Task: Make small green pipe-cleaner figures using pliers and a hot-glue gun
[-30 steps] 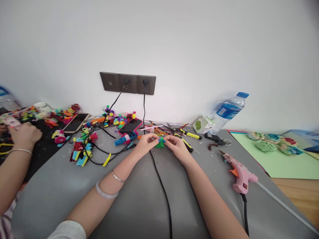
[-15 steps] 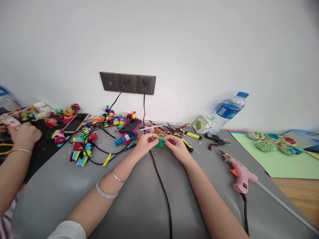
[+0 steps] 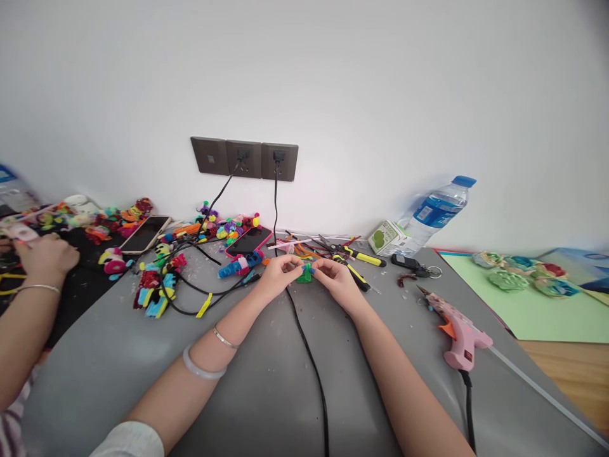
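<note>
Between my two hands, just above the grey mat, is a small bright green fuzzy piece, seemingly bent pipe cleaner. My left hand pinches its left side between thumb and fingers. From the other side my right hand closes on it with thumb and fingertips. The fingers partly cover the piece, so its full shape is hidden. Loose pipe cleaners lie just behind my hands. Yellow-and-black pliers rest behind my right hand, and a blue fuzzy figure lies left of my left hand.
A pink glue gun lies at right, its black cord running forward. A water bottle leans on the wall by a small box. Black cables cross the mat. At far left a co-worker's hand holds something pink.
Almost nothing differs. Both hands stay in place on the green piece, which looks very slightly turned between the fingertips.
</note>
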{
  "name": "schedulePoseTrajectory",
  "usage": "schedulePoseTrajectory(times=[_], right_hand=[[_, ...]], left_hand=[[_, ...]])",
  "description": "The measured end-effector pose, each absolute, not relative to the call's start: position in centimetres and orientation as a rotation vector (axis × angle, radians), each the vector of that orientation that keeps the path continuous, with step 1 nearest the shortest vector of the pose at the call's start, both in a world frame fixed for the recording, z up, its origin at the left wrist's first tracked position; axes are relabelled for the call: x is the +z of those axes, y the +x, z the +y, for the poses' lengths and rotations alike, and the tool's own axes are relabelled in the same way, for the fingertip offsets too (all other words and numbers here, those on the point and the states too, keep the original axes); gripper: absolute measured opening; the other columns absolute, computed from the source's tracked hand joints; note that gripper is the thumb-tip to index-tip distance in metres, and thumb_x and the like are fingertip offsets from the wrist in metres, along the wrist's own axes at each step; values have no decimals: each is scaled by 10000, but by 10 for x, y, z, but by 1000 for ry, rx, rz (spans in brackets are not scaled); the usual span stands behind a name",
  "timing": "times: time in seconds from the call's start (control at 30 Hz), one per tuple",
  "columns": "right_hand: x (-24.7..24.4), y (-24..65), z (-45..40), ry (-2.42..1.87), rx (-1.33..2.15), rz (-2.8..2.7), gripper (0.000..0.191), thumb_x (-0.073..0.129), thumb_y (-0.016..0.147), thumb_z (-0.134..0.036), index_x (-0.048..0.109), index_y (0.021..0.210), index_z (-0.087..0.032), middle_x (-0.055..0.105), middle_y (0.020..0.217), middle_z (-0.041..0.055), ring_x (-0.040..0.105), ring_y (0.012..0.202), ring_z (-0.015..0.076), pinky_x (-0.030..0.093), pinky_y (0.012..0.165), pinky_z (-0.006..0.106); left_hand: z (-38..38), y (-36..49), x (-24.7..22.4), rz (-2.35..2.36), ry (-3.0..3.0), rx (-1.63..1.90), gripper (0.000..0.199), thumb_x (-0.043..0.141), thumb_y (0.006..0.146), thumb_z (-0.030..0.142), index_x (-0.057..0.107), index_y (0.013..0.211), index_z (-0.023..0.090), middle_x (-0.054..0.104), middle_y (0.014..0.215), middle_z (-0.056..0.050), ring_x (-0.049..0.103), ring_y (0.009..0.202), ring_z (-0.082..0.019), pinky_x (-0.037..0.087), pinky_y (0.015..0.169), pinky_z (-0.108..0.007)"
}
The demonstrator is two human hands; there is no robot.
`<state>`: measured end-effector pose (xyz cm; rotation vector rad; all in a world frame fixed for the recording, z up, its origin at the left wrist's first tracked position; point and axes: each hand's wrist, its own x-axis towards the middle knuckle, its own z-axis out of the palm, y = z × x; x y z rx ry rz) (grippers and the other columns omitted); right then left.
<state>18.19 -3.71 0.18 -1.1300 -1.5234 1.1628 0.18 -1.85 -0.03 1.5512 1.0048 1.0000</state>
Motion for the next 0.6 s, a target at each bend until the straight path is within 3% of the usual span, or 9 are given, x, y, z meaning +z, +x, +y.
schedulePoseTrajectory(times=[0.6], right_hand=[[3,182,-37,-1135,1154,-1486,352,710,738,-535,622,781,-196,633,746,21,547,687,166,429,661,289]], left_hand=[[-21,3,3,987,1608,1007,185,627,766,327,638,779,142,584,693,-6,492,612,-109,410,526,-203]])
